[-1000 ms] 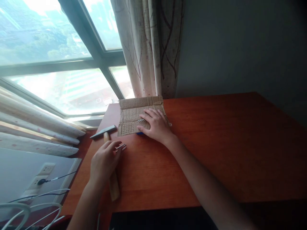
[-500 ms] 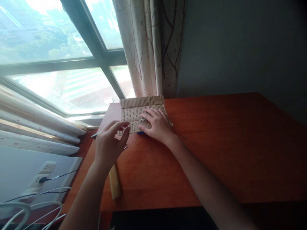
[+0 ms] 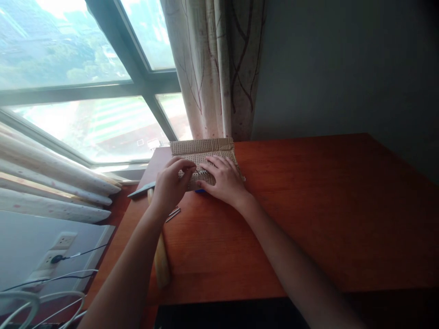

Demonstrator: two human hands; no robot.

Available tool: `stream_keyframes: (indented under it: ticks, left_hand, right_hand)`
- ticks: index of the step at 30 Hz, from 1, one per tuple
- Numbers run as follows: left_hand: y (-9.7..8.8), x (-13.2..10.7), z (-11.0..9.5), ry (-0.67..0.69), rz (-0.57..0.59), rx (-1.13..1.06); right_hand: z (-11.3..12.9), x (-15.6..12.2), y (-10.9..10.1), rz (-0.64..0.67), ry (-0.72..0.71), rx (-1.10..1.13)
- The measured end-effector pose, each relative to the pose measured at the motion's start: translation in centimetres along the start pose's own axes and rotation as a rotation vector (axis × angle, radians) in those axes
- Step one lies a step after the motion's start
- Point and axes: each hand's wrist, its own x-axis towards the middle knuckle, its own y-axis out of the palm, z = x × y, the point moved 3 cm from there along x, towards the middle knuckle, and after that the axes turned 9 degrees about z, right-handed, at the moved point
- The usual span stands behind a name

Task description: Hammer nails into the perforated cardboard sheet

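A perforated tan cardboard sheet (image 3: 192, 147), with creases across it, lies at the table's far left corner. My left hand (image 3: 173, 180) is over its left part, thumb and forefinger pinching a thin dark nail (image 3: 197, 172) near the sheet's middle. Whether the nail's tip touches the sheet I cannot tell. My right hand (image 3: 224, 178) rests on the right part of the sheet with fingers spread. Something blue (image 3: 200, 190) peeks out under the front edge. Left of my left wrist is a hammer (image 3: 162, 262), its handle partly hidden by my forearm. Loose nails (image 3: 173, 214) lie beside it.
The reddish-brown wooden table (image 3: 308, 205) stretches away to the right. A window (image 3: 82, 123) and patterned curtains (image 3: 209, 68) stand behind and to the left. Below at the left are a wall socket (image 3: 51, 260) and white cables (image 3: 72, 297).
My left hand has moved right and in over the sheet, bringing the pinched nail close to my right fingers. More of the hammer and the loose nails shows. My right hand stays put.
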Motion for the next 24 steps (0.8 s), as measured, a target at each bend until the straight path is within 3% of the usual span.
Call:
stream_keyframes:
  ticks: [5, 11, 15, 19, 24]
  left_hand:
    - [-2.3, -0.2, -1.2, -0.1, -0.253, -0.307]
    - [-4.8, -3.2, -2.7, -0.177, -0.346, -0.37]
    - [-4.5, -7.0, -1.4, -0.186, -0.171, -0.12]
    - [-3.0, -10.5, 1.1, -0.183, 0.029, 0.129]
    - [-1.2, -12.4, 3.4, -0.263, 0.215, 0.301]
  right_hand:
    - [0.0, 0.0, 0.0, 0.001, 0.005, 0.001]
    - [0.0, 0.0, 0.1, 0.002, 0.009, 0.003]
    - [-0.1, 0.0, 0.1, -0.004, 0.005, 0.005]
    - [-0.1, 0.0, 0.1, -0.006, 0.005, -0.007]
    - [-0.2, 0.0, 0.2, -0.005, 0.003, -0.005]
